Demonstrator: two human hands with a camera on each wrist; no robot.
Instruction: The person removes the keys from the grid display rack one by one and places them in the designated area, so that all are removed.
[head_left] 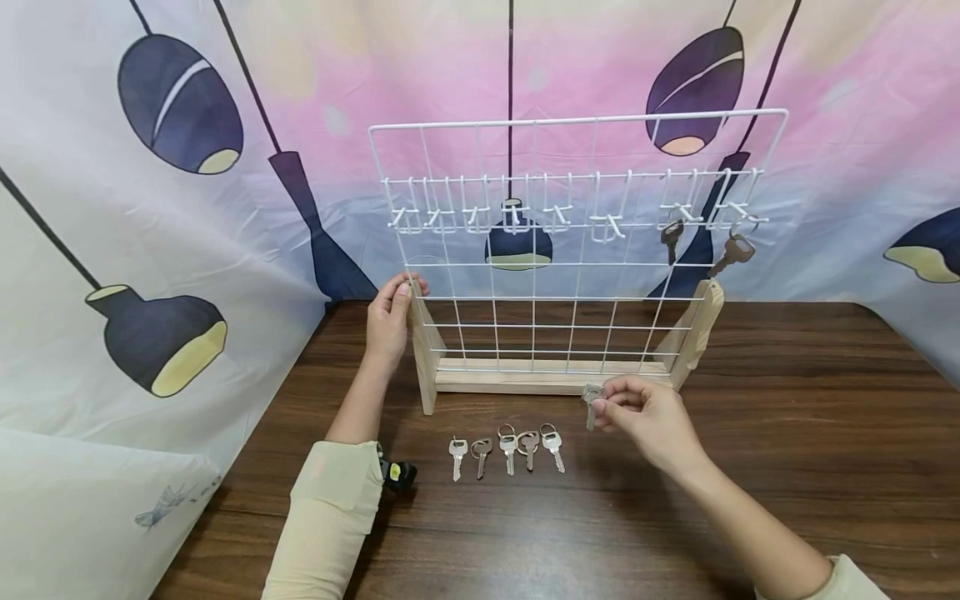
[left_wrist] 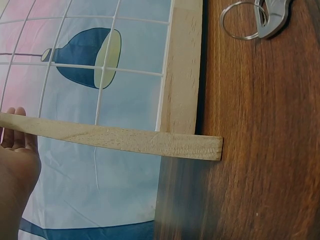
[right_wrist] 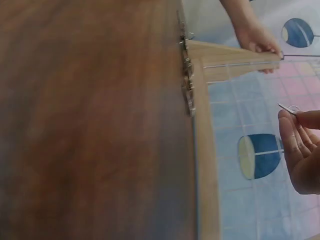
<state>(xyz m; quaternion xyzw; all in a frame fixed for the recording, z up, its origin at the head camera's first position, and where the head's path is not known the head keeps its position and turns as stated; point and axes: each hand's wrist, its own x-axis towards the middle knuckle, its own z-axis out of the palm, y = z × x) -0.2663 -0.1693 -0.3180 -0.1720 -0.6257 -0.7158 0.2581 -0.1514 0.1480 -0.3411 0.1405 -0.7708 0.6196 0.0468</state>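
Right hand (head_left: 651,421) pinching 1 key (head_left: 591,410) in front of rack base (head_left: 510,385). Left hand (head_left: 388,321) gripping left upright (head_left: 424,358) near top. On bench (head_left: 510,533): row of 5 keys (head_left: 508,442). Rightmost hooks (head_left: 733,207): 2 hanging keys (head_left: 737,250).

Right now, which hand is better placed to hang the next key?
Probably the right hand: it pinches a key in front of the rack, below a bare hook. The left hand grips the rack's left wooden post.
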